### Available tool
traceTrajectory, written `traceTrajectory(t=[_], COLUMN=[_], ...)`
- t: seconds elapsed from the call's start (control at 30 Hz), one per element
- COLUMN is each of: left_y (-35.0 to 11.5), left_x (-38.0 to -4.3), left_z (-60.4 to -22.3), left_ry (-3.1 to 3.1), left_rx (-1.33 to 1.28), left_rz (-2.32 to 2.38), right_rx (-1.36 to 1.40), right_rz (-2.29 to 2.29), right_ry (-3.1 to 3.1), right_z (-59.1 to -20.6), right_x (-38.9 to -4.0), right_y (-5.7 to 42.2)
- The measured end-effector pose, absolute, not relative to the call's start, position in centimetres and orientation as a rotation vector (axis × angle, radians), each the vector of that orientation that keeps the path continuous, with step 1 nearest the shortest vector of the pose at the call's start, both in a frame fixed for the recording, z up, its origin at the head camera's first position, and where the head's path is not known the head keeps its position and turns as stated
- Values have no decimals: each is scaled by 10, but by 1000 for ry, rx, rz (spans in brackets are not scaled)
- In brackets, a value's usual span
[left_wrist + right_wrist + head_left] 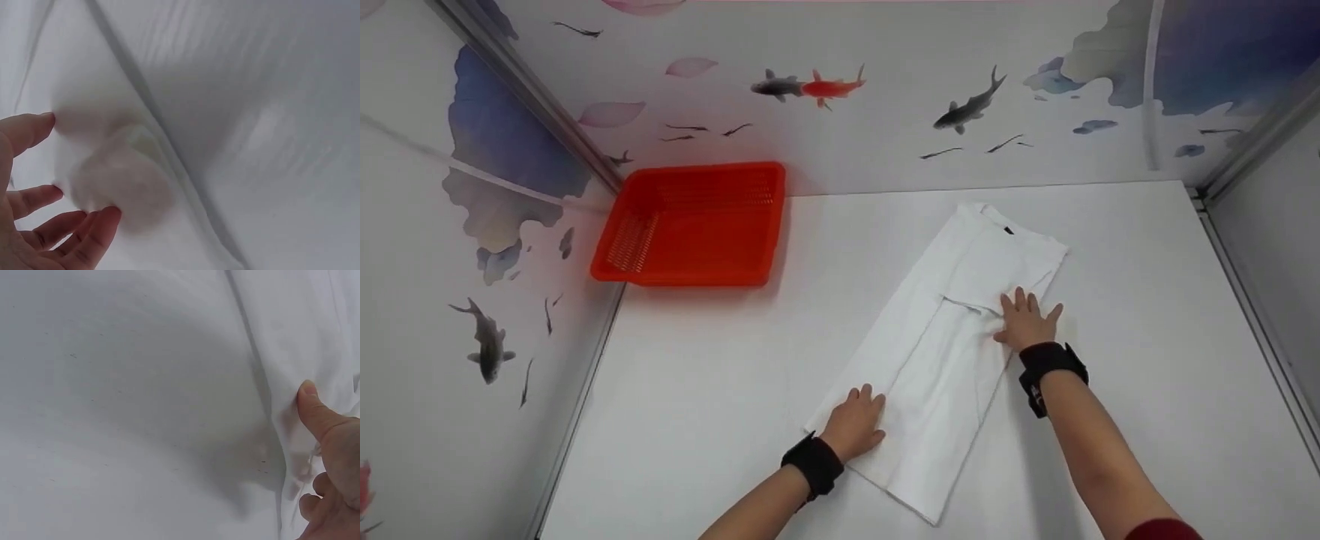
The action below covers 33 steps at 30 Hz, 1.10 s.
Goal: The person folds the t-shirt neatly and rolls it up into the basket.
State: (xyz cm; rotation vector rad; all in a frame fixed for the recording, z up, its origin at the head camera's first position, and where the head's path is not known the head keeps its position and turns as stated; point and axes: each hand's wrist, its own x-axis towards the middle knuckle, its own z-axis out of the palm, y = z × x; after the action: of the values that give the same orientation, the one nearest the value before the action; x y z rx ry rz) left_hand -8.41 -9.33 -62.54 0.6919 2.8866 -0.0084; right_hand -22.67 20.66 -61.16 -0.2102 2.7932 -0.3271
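A folded white garment (930, 390) lies flat and slanted near the middle of a white tabletop (720, 390), and with twelve o'clock toward the back wall we see its neck end, marked by a small black label (1009, 230), pointing to one o'clock, while its lower edge faces between six and seven. Across its upper part we make out a flap of the same cloth, with a few creases below it. At the garment's eight o'clock, a person's left hand (853, 425) rests on the long edge, its fingers spread and, in the left wrist view, loosely bent, tips touching the fabric. At two o'clock the right hand (1027, 326) lies on the opposite edge, fingers fanned apart; in the right wrist view we see its thumb stretched over the cloth, the other fingers only partly in sight. We note a black band on each wrist, left (814, 466) and right (1050, 367), and a dark red sleeve (1162, 529) on the right arm at five o'clock. Toward ten o'clock, well apart from the garment, sits a red plastic basket (697, 277), near the back wall (885, 142), where we spot printed fish, one of them orange-red (832, 88).
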Motion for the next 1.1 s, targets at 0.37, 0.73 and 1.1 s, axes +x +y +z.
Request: traceTrajectory(t=[0.37, 0.73, 1.1], left_y=[-79, -74, -47], left_x=[-96, -191, -227], left_z=[-616, -600, -607], left_ry=[2884, 3003, 2833], left_rx=[829, 788, 664], left_rz=[141, 41, -105], right_rx=[-196, -273, -242], right_rz=[-508, -647, -697], right_ry=[2796, 3011, 3009], right_z=[-610, -625, -650], right_x=[-216, -125, -60], right_y=[212, 174, 144])
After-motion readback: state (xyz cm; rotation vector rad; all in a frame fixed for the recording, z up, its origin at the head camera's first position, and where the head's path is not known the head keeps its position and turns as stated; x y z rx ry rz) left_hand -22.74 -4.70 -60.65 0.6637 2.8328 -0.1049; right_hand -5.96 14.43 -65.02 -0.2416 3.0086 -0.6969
